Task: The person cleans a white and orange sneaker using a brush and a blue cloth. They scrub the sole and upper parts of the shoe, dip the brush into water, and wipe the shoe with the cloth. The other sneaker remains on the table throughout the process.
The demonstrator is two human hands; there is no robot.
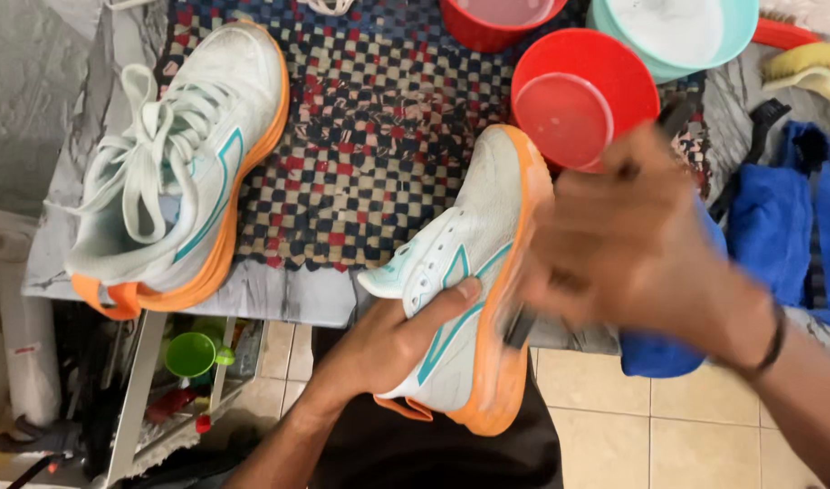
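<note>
Left hand [392,340] clamps white-orange sneaker [469,272] overhanging surface [279,294] edge; blurred right hand [632,244] closed around dark brush [522,324] at sole.

A left hand [392,340] grips a white running shoe [465,281] with an orange sole and teal trim, tilting it on its side at the edge of a marble-patterned bench [279,294]. The right hand [632,244], blurred, holds a dark brush [519,324] against the sole. Just beyond that hand sits a red bowl [582,95]; the matching laced shoe [175,158] rests well left on a checkered mat [369,136]. A blue cloth [786,226] lies to the right.
</note>
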